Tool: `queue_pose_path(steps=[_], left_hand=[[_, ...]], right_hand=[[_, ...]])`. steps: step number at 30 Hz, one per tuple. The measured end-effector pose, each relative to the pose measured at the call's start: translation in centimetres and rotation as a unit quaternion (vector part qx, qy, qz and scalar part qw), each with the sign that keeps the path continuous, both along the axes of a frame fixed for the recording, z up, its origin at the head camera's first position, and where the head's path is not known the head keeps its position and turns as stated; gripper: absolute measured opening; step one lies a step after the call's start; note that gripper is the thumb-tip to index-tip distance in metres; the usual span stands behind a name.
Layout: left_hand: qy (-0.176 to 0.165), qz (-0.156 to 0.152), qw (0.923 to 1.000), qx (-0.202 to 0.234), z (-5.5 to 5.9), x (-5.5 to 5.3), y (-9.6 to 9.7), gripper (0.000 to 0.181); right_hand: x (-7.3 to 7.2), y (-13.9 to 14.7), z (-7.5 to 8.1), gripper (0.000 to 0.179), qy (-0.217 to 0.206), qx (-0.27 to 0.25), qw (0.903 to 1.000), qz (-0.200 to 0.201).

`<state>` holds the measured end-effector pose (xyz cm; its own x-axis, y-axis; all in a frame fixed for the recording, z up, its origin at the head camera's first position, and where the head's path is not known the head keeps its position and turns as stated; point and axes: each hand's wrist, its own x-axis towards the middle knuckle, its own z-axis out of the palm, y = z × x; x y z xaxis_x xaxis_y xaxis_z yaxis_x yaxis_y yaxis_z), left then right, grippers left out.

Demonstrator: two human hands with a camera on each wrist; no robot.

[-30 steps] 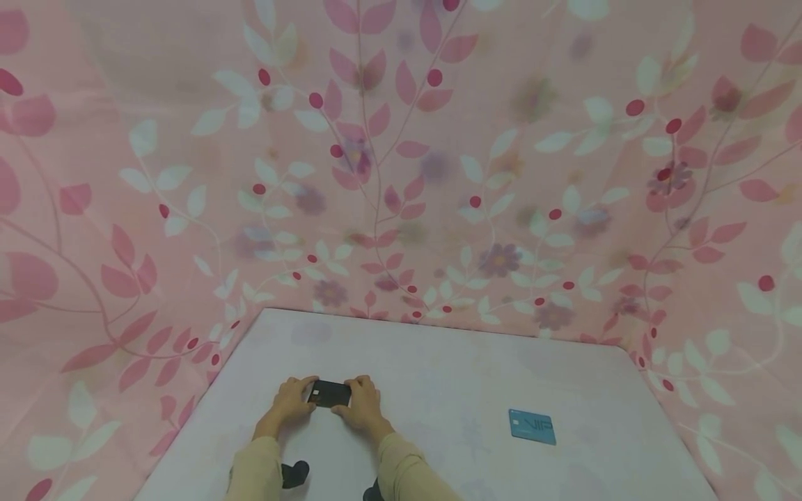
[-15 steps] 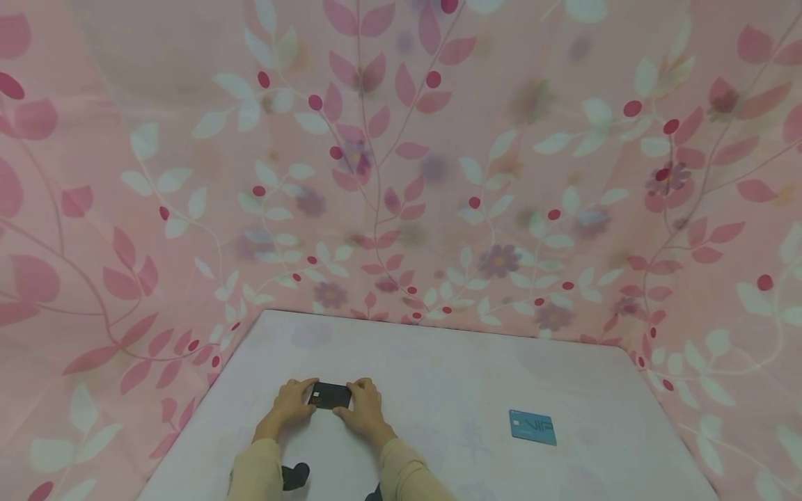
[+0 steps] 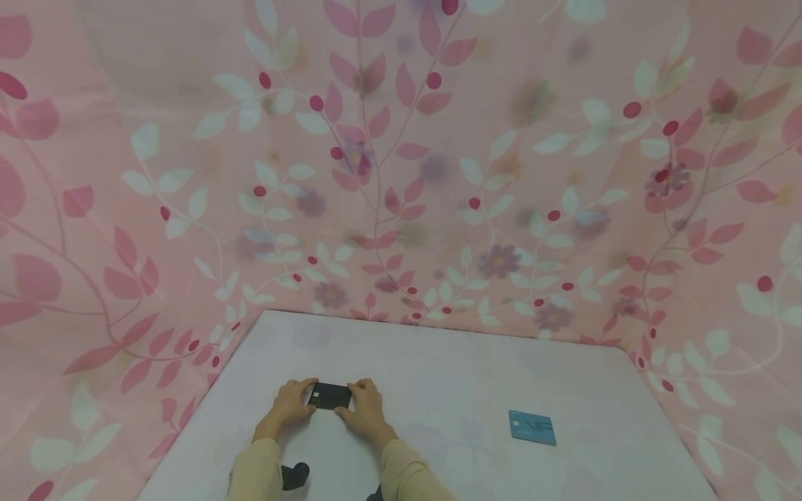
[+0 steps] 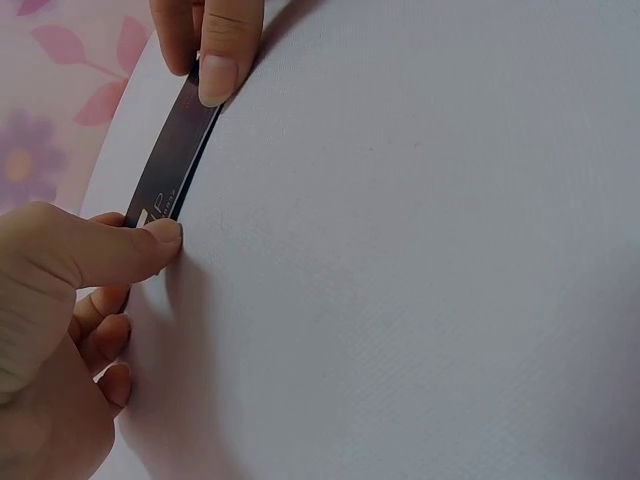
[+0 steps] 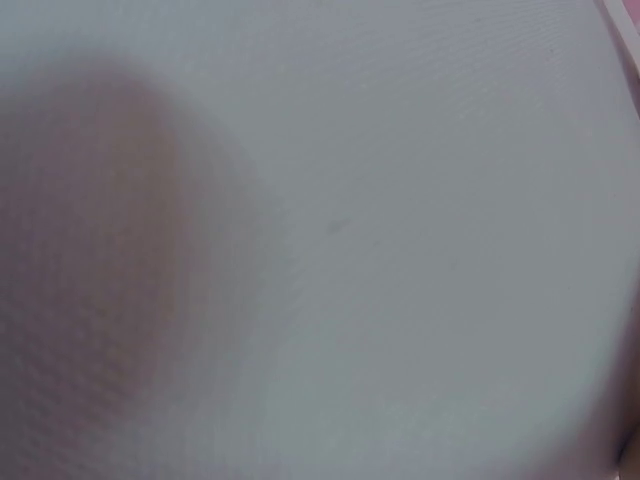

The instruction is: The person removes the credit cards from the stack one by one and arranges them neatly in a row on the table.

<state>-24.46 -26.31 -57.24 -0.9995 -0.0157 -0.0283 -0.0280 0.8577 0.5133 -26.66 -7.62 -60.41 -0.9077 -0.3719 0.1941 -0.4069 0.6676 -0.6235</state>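
Between the two hands is a black card (image 3: 331, 396) with a small light chip mark at its left side, close over the white table. My left hand (image 3: 292, 403) pinches its left end between thumb and fingers; the left wrist view shows the thumb on the near edge of the black card (image 4: 167, 165), beside pale lettering. On the opposite end, my right hand (image 3: 365, 407) grips with thumb and fingers. A blue card (image 3: 532, 427) marked VIP lies flat on the table, well to the right of both hands. In the right wrist view the black card is out of sight.
The white table (image 3: 438, 376) runs back to a pink, leaf-patterned cloth wall (image 3: 401, 209) that also rises along both sides. Under the left sleeve, a dark rounded piece (image 3: 296, 476) juts from the wrist.
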Motion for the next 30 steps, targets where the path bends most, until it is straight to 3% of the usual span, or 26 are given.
queue_pose_path(steps=[24,30], left_hand=[[0.004,0.002,0.9999,0.011,-0.2,-0.2,0.0,0.055],[0.026,0.004,0.9996,0.013,-0.6,0.2,-0.1,0.056]], right_hand=[[0.0,0.7,0.0,0.051,-0.008,-0.027,0.9996,-0.007],[0.4,1.1,0.1,0.050,-0.017,-0.038,0.9991,-0.006]])
